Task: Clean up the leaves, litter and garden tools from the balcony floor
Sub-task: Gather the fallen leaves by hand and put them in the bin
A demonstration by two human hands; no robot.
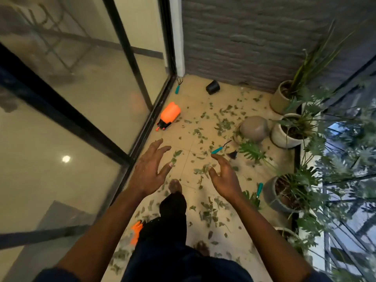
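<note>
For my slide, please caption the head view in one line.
Left hand and right hand open above a balcony floor strewn with leaves, an orange sprayer and teal-handled tools.

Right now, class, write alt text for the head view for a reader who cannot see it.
An empty left hand and right hand reach over a balcony floor strewn with leaves. An orange sprayer lies by the glass door; a teal-handled tool and a tipped pot lie near potted plants.

Both bare forearms reach forward and down, held apart at about the same height. The left hand [149, 169] is spread, palm down, fingers [162, 148] straight and splayed. The right hand [224, 177] is turned inward, its fingers loosely curved, gripping nothing.
</note>
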